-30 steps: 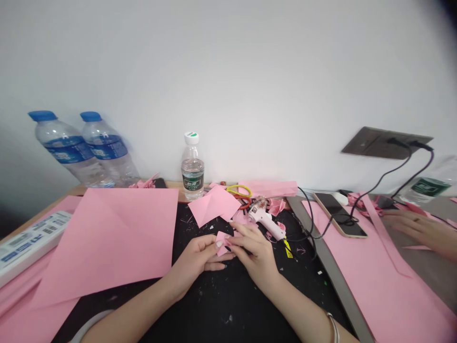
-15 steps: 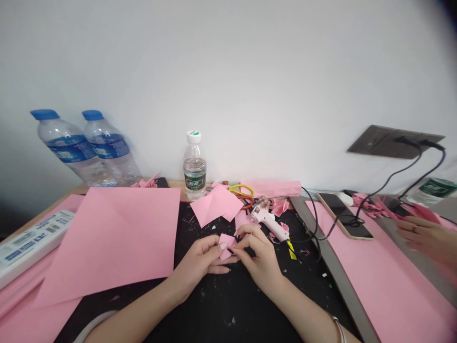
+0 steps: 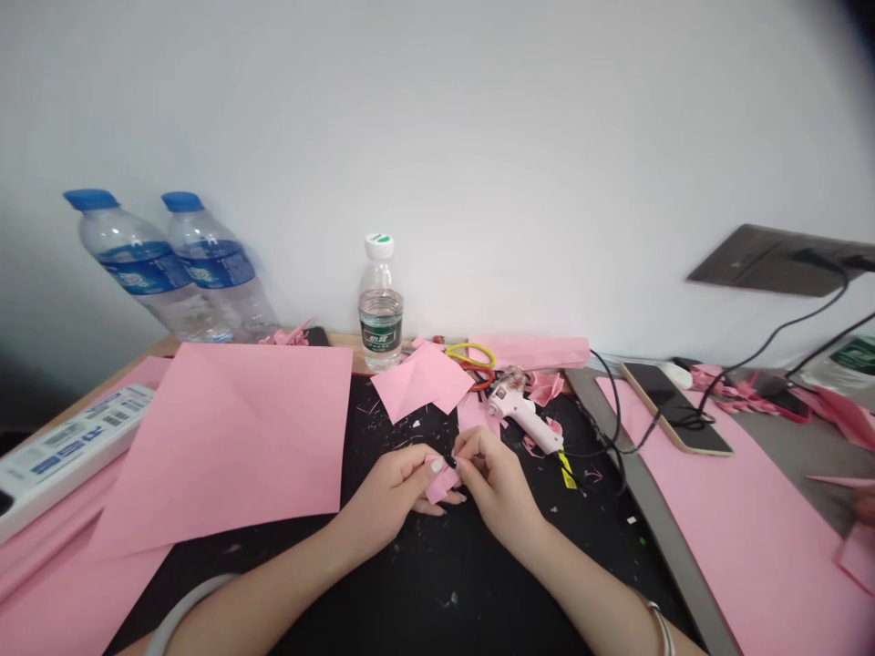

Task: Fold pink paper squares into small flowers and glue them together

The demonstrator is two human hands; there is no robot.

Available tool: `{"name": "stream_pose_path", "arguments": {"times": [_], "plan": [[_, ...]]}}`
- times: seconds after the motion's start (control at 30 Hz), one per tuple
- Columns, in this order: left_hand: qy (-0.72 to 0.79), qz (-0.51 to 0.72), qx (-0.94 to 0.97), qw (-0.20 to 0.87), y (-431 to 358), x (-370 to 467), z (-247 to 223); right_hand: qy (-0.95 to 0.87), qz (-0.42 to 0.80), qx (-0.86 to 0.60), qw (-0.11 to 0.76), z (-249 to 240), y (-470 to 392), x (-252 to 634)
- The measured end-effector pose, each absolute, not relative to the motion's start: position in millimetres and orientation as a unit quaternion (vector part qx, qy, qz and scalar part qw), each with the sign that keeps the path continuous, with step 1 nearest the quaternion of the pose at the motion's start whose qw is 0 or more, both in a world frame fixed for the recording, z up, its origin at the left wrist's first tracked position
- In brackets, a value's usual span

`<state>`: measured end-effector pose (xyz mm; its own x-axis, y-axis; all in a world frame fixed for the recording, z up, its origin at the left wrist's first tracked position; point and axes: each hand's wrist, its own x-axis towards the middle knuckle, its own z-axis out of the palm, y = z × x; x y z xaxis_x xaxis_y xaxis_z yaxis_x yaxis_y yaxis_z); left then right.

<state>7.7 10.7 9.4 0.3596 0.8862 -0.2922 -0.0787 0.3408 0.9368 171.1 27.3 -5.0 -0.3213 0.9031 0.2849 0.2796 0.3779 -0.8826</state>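
Above the black table top, my left hand (image 3: 403, 478) grips a small square of pink paper (image 3: 437, 489) between thumb and fingers. At the paper's upper right edge, the fingers of my right hand (image 3: 493, 474) pinch together on it; a dark spot shows at the right thumb tip. Whether a fold lies under the fingertips is hidden. Just beyond the hands are larger pink paper squares (image 3: 420, 381), a pale pink glue gun (image 3: 526, 415) and scissors (image 3: 471, 353) with a yellow handle.
A big pink sheet (image 3: 239, 437) and a white box (image 3: 75, 446) lie left. Two large bottles (image 3: 147, 264) lean on the wall; a small water bottle (image 3: 381, 314) stands mid-back. Right: a phone (image 3: 674, 410), cables, another pink sheet (image 3: 752, 519) and a co-worker's hand (image 3: 865, 506).
My right hand has closed in on the small paper, its fingers now bunched at the edge. The view has shifted slightly right to left across the scene. The co-worker's hand has moved nearer and lower.
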Motion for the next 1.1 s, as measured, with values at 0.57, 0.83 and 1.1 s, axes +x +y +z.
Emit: {"name": "stream_pose_path", "arguments": {"times": [0.57, 0.83, 1.1], "plan": [[0.451, 0.335, 0.458, 0.689, 13.1, 6.2, 12.9, -0.721, 0.343, -0.469, 0.378, -0.2, 26.4, 174.0], [0.439, 0.351, 0.435, 0.704, 15.8, 4.6, 11.1, -0.774, 0.353, -0.424, 0.311, 3.1, 28.7, 175.5], [0.428, 0.341, 0.437, 0.714, 16.5, 5.2, 12.6, -0.763, 0.390, -0.416, 0.305, 2.3, 30.6, 175.5]]}}
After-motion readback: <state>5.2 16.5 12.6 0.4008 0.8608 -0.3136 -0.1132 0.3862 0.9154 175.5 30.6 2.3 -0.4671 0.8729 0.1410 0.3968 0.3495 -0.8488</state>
